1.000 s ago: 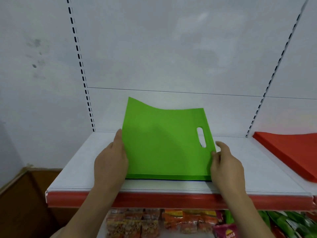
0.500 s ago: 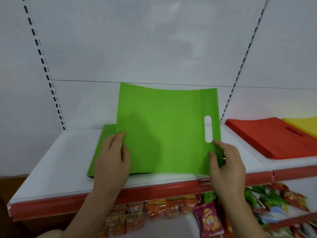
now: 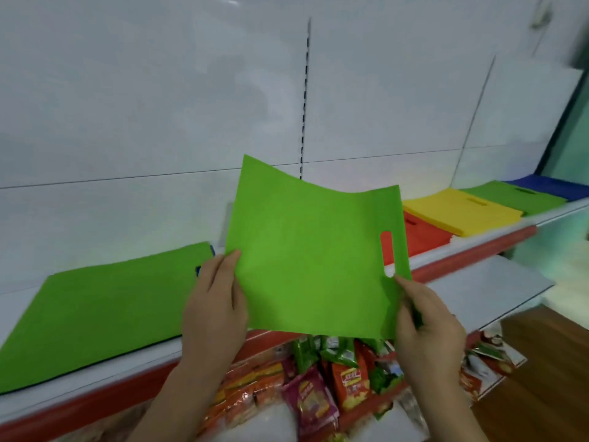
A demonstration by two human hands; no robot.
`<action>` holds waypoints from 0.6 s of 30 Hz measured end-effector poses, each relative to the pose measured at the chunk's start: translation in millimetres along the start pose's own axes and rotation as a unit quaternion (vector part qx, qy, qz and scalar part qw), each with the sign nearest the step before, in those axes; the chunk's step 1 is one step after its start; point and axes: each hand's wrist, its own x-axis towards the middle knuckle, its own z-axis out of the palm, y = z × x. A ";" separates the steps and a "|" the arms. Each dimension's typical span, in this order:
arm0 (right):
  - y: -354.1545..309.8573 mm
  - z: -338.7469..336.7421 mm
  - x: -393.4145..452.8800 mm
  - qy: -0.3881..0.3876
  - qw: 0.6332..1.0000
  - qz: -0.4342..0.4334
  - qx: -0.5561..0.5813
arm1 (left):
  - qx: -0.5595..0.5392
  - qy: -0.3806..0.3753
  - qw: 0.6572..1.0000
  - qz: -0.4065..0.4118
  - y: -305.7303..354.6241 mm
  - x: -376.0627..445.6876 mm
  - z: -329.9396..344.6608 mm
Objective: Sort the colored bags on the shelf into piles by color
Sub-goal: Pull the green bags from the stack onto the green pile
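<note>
Green bag (image 3: 312,260) held upright off the shelf (image 3: 478,255), pinched at its lower corners by left hand (image 3: 215,311) and right hand (image 3: 427,327). Green pile (image 3: 95,314) lying flat to the left. Red pile (image 3: 424,237), yellow pile (image 3: 462,210), second green pile (image 3: 513,194) and blue pile (image 3: 551,185) lined up rightward; snack packets (image 3: 318,384) below.

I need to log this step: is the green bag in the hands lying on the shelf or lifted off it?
Lifted. The green bag hangs in the air; left hand and right hand grip its lower corners.
</note>
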 end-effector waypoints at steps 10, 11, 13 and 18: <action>141.6 -134.4 45.3 0.045 0.992 0.071 -0.090 | -0.085 -0.061 0.994 0.021 171.9 -14.1 150.2; 156.9 -146.7 48.4 0.048 0.990 0.078 -0.104 | -0.094 -0.069 0.993 0.025 186.8 -16.6 164.7; 186.1 -171.2 54.5 0.057 0.986 0.093 -0.125 | -0.105 -0.089 0.990 0.034 214.0 -21.6 193.6; 251.8 -214.8 70.1 0.104 0.973 0.122 -0.168 | -0.127 -0.135 0.980 0.069 276.2 -27.3 264.3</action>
